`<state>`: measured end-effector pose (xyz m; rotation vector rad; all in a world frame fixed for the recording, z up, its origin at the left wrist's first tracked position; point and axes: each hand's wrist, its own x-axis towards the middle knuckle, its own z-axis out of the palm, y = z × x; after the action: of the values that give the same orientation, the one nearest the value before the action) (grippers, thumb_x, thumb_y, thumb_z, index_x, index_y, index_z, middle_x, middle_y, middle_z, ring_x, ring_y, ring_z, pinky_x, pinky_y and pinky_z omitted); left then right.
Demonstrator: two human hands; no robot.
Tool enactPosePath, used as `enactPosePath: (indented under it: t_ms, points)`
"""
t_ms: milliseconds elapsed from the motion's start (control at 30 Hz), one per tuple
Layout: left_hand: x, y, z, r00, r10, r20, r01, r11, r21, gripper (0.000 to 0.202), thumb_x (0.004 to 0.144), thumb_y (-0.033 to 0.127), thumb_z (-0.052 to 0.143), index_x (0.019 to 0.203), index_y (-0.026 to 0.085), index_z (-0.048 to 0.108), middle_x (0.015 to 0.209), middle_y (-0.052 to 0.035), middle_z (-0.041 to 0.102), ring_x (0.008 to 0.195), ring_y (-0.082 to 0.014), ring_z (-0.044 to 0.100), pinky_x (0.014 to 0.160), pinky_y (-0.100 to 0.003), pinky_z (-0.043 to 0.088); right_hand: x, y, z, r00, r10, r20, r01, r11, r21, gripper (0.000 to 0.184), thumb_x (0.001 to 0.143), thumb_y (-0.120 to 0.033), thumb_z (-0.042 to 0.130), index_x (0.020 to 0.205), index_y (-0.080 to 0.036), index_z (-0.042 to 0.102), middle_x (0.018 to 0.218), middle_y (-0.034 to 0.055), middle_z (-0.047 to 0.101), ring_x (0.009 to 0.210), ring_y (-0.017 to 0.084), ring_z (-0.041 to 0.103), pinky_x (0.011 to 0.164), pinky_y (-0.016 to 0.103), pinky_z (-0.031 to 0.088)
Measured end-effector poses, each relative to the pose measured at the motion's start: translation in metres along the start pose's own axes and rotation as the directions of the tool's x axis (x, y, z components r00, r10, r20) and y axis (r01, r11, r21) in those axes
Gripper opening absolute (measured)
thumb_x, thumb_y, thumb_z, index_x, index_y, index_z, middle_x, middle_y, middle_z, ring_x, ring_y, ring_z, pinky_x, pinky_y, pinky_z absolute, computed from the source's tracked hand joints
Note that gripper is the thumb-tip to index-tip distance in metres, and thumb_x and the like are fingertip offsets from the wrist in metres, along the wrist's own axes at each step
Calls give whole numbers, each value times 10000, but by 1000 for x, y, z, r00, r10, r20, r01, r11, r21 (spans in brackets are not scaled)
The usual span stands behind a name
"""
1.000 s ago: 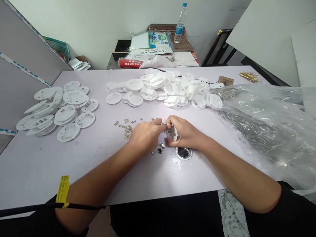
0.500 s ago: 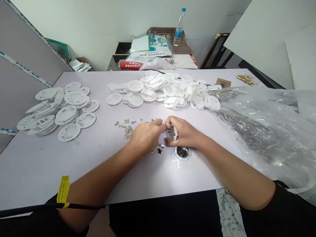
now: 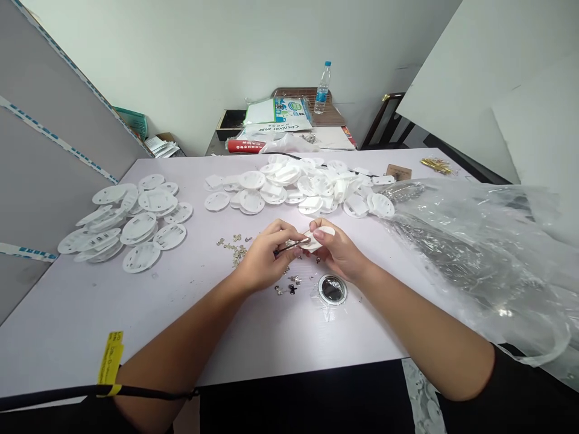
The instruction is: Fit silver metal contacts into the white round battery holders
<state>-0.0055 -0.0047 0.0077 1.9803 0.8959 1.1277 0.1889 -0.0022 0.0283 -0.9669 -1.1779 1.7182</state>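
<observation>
My right hand is closed on a white round plastic disc, thumb over its face, held tilted above the table. From the left, my left hand pinches a thin dark metal tool, perhaps tweezers. Its tip meets the near left edge of the disc; whether it grips anything there is too small to tell. Below and left of the hands lie small metal contact pieces, with more silvery ones closer to me. Near my right wrist rests a round dark-centred dish with a pale rim.
A heap of white discs spreads along the back of the table, and another pile sits at the left. Clear plastic bags cover the right side. A black cable with a yellow tag crosses my left arm.
The disc has turned from nearly upright to a flatter tilt. The thin tool now shows in my left hand, touching the disc. The camera view has tipped upward slightly.
</observation>
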Motion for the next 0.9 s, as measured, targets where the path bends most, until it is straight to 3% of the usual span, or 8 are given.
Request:
enactPosePath:
  t_ms: [100, 167, 267, 400, 567, 900]
  points:
    - [0, -2, 2, 999, -30, -27, 28, 996, -85, 160, 881, 194, 664, 1032, 220, 713, 1019, -50, 614, 749, -105, 525, 672, -261, 464, 2, 1, 5, 997, 62, 36, -67, 987, 147, 466, 787, -592, 744, 905, -209, 507, 814, -5, 620, 739, 137, 603, 706, 276, 482]
    - [0, -2, 2, 993, -115, -39, 105, 972, -208, 82, 883, 209, 665, 957, 192, 696, 977, -54, 637, 753, -114, 578, 695, -273, 492, 2, 1, 6, 992, 96, 84, -110, 978, 180, 538, 781, -701, 680, 914, -199, 540, 830, 17, 635, 742, 147, 614, 718, 295, 498]
    - [1, 1, 1, 964, -267, 10, 241, 852, -465, 143, 892, 300, 687, 923, 166, 647, 795, -24, 633, 676, -110, 607, 663, -261, 510, 3, 1, 5, 993, 56, 102, -61, 997, 44, 629, 823, -784, 541, 953, -171, 598, 832, 56, 659, 719, 154, 614, 690, 301, 499]
    - [2, 5, -2, 922, -385, 50, 324, 692, -645, 268, 845, 381, 751, 912, 154, 626, 650, 33, 550, 486, -39, 448, 489, -191, 402, 0, 0, 3, 997, -54, 60, 66, 971, -230, 531, 903, -689, 530, 937, -162, 589, 698, 29, 642, 613, 139, 592, 578, 277, 453]
    - [1, 3, -3, 918, -386, 93, 336, 630, -700, 276, 796, 349, 804, 912, 158, 642, 696, 31, 564, 485, -15, 424, 447, -163, 338, -4, 0, 5, 995, -82, 60, 94, 968, -232, 471, 946, -631, 511, 918, -165, 566, 652, 21, 644, 563, 135, 588, 506, 261, 430]
    - [2, 1, -3, 935, -351, 43, 279, 656, -702, 294, 725, 292, 856, 835, 143, 627, 761, 7, 608, 539, -26, 465, 480, -162, 380, -4, 1, 5, 992, -105, 69, 118, 965, -234, 453, 952, -608, 520, 940, -160, 588, 652, 20, 644, 565, 131, 605, 501, 249, 449]
